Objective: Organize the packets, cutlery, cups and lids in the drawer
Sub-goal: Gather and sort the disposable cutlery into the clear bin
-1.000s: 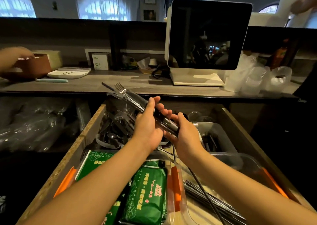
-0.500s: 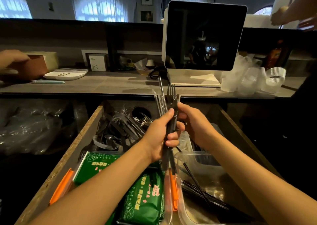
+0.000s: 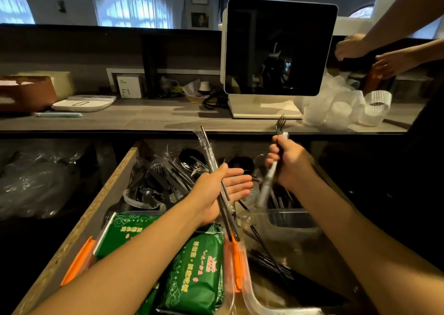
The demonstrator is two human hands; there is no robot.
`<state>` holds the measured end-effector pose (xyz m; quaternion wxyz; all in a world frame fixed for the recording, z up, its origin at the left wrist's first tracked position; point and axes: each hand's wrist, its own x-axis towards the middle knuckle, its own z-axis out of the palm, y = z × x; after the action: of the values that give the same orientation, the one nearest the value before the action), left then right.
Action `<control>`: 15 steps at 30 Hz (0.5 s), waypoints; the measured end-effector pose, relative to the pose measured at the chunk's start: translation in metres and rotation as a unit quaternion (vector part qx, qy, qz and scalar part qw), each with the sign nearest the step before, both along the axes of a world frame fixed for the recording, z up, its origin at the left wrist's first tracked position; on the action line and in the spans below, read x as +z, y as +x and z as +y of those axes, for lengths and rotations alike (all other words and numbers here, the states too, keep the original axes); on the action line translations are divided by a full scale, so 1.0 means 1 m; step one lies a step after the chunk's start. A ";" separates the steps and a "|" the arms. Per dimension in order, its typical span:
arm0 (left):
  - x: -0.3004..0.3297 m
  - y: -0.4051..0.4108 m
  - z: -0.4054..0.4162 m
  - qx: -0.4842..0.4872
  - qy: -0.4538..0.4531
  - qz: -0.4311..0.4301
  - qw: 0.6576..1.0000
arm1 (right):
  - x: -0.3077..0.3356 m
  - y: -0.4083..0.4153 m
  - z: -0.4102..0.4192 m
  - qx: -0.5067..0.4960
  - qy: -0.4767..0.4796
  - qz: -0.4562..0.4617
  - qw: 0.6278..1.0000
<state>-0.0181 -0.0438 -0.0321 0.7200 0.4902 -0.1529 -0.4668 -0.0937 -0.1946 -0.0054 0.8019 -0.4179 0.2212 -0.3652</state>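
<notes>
Drawer (image 3: 96,209): pulled open, lower centre of the frame, chipboard edge showing on its left wall.

My left hand (image 3: 219,189): centre of frame, palm up, fingers straight and spread. Wrapped straws (image 3: 211,153) lie across the palm under the thumb and stick up toward the surface (image 3: 144,118); I cannot tell whether the thumb pinches them.

My right hand (image 3: 289,162): right of centre, above the drawer, fingers curled round a wrapped fork (image 3: 276,151). The tines point up toward the surface edge; the lower end of the wrapper is blurred.

Loose cutlery (image 3: 163,177): a tangle of dark wrapped pieces in the drawer's far left part, above the packets.

Green packets (image 3: 192,274): lower centre, lying in a clear bin with orange clips (image 3: 236,262) in the near left part of the drawer.

Dark straws (image 3: 269,259): lower right, lying in a second clear bin (image 3: 288,221).

Clear cups (image 3: 336,108): a cluster on the surface, right of the screen's base.

Screen (image 3: 278,45): dark, on a white stand, upper centre right.

Another person's hands (image 3: 374,55): upper right, at a dark object behind the cups.

Brown box (image 3: 26,93): left edge of the surface, with a white tray (image 3: 81,103) beside it.
</notes>
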 end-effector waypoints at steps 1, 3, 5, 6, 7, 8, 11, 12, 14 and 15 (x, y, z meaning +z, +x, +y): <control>0.000 0.002 0.000 0.006 -0.004 0.008 1.000 | 0.002 -0.005 -0.010 -0.029 -0.016 0.021 0.999; 0.002 0.007 -0.002 0.018 -0.041 0.040 0.998 | 0.002 -0.014 -0.029 -0.099 -0.080 0.055 0.990; 0.005 0.011 -0.003 0.028 -0.106 0.077 0.991 | -0.005 -0.018 -0.044 -0.161 -0.144 0.076 0.973; 0.007 0.012 -0.003 0.031 -0.133 0.085 0.987 | -0.011 -0.018 -0.049 -0.170 -0.179 0.098 0.964; 0.009 0.013 -0.003 0.032 -0.149 0.087 0.985 | -0.019 -0.017 -0.053 -0.167 -0.208 0.133 0.954; 0.010 0.012 -0.002 0.033 -0.155 0.086 0.984 | -0.027 -0.015 -0.055 -0.158 -0.221 0.177 0.946; 0.009 0.008 0.000 0.025 -0.149 0.097 0.984 | -0.052 -0.013 -0.059 -0.088 -0.235 0.320 0.913; 0.008 0.006 0.000 0.018 -0.150 0.109 0.983 | -0.059 -0.013 -0.059 -0.051 -0.238 0.343 0.907; 0.005 0.003 -0.001 0.010 -0.152 0.120 0.981 | -0.066 -0.014 -0.062 0.003 -0.255 0.383 0.888; 0.004 0.001 -0.002 0.011 -0.153 0.115 0.981 | -0.064 -0.014 -0.062 0.010 -0.271 0.400 0.875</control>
<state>-0.0173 -0.0459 -0.0285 0.8044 0.3185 -0.1332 -0.4834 -0.1082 -0.2567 -0.0697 0.5036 -0.7318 0.4112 -0.2042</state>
